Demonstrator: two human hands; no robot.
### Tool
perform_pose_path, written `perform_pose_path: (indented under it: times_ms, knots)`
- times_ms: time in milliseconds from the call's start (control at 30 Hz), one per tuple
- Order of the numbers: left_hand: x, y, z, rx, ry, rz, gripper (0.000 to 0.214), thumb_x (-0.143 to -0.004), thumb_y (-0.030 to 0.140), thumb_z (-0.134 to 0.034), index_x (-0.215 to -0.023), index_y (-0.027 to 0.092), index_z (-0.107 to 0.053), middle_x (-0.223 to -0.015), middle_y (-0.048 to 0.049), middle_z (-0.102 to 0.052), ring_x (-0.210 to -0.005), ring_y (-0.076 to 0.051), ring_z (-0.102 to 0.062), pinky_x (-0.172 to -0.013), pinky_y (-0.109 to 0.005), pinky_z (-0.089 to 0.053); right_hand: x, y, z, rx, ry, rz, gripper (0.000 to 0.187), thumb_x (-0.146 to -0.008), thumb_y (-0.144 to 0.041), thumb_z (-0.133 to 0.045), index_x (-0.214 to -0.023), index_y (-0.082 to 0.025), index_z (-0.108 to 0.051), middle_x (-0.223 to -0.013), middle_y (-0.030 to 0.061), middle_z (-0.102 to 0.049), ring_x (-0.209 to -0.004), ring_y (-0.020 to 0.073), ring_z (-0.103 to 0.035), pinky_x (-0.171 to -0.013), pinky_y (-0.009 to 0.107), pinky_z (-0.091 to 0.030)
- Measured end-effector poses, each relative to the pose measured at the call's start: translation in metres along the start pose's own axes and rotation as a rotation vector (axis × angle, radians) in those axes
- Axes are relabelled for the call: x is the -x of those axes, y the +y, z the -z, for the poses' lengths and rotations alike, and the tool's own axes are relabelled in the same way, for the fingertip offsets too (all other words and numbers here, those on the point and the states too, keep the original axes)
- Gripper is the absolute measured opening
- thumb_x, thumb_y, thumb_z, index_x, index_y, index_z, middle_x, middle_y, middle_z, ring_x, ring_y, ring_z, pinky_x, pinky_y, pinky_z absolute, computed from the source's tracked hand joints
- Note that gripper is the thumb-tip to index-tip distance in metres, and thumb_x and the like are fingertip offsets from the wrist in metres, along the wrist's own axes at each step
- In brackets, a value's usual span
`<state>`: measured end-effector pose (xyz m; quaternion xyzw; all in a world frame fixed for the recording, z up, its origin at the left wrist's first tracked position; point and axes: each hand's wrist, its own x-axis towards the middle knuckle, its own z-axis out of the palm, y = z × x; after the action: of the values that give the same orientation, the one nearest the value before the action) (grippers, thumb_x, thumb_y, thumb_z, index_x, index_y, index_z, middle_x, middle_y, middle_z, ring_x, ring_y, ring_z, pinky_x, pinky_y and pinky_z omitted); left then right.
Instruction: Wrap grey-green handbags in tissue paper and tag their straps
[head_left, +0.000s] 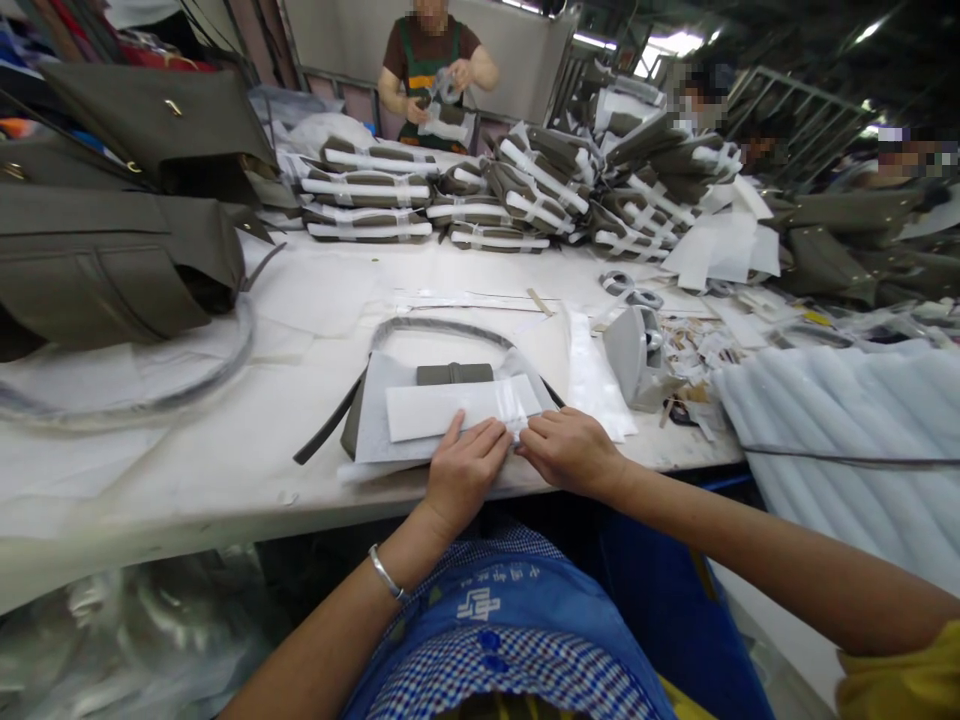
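Note:
My left hand (466, 465) lies with its fingers stretched out over the lower edge of a white padding strip (427, 412). Just right of it, my right hand (568, 450) is closed, fingertips pinched at the strip's lower right corner; what they grip is too small to name. Shiny clear film shows on the strip near my fingers. Under the strip is a translucent wrapping sheet (375, 400) over a dark olive handbag (350, 428). A wide olive tab (454, 374) shows above the strip, and a wrapped handle (442, 325) arches behind. A dark strap (330, 422) sticks out left.
A tape dispenser (634, 355) stands to the right beside white foam sheets (591, 375) and paper scraps. Large olive bags (112, 255) sit at the left. Wrapped bags (367, 190) are stacked behind, where a co-worker (433, 75) stands. Padding (855, 430) lies at right.

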<state>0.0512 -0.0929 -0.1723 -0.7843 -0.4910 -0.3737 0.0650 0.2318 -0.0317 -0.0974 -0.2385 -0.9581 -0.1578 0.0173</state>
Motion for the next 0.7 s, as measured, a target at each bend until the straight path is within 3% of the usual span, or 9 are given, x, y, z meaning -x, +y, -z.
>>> perform_pose_path:
  times_ms: [200, 400, 533, 700]
  knots:
    - [-0.005, 0.006, 0.009, 0.075, -0.103, 0.071, 0.025, -0.092, 0.027, -0.059, -0.115, 0.019, -0.064, -0.122, -0.0077, -0.069, -0.115, -0.022, -0.062, -0.119, -0.050, -0.026, -0.003, 0.000, -0.001, -0.009, -0.028, -0.016, 0.021, -0.095, -0.027, -0.054, -0.078, -0.017, -0.061, -0.074, 0.0050, -0.062, -0.071, 0.0189, -0.052, -0.065, 0.036, -0.024]
    - [-0.003, 0.004, 0.001, -0.029, -0.043, 0.041, 0.016, -0.095, 0.024, -0.058, -0.108, 0.023, -0.066, -0.117, -0.0044, -0.071, -0.108, -0.018, -0.065, -0.118, -0.048, -0.030, -0.004, 0.001, 0.009, -0.034, -0.085, -0.012, 0.017, -0.092, -0.029, -0.059, -0.081, -0.017, -0.062, -0.077, 0.0064, -0.064, -0.072, 0.0195, -0.054, -0.063, 0.035, -0.026]
    - [0.000, 0.002, -0.005, -0.049, -0.014, 0.035, 0.015, -0.095, 0.023, -0.059, -0.108, 0.023, -0.066, -0.116, -0.0041, -0.071, -0.109, -0.018, -0.065, -0.118, -0.048, -0.029, -0.002, -0.004, 0.026, -0.006, -0.189, 0.018, 0.008, -0.089, -0.013, -0.059, -0.082, -0.017, -0.063, -0.078, 0.0067, -0.066, -0.072, 0.0201, -0.057, -0.060, 0.034, -0.028]
    - [0.001, 0.003, -0.005, -0.035, -0.005, 0.037, 0.016, -0.096, 0.025, -0.059, -0.110, 0.022, -0.065, -0.117, -0.0038, -0.071, -0.111, -0.018, -0.064, -0.119, -0.048, -0.028, -0.008, -0.011, 0.041, 0.042, -0.331, 0.043, 0.017, -0.085, -0.003, -0.057, -0.080, -0.016, -0.067, -0.073, 0.0088, -0.068, -0.066, 0.0213, -0.061, -0.055, 0.034, -0.029]
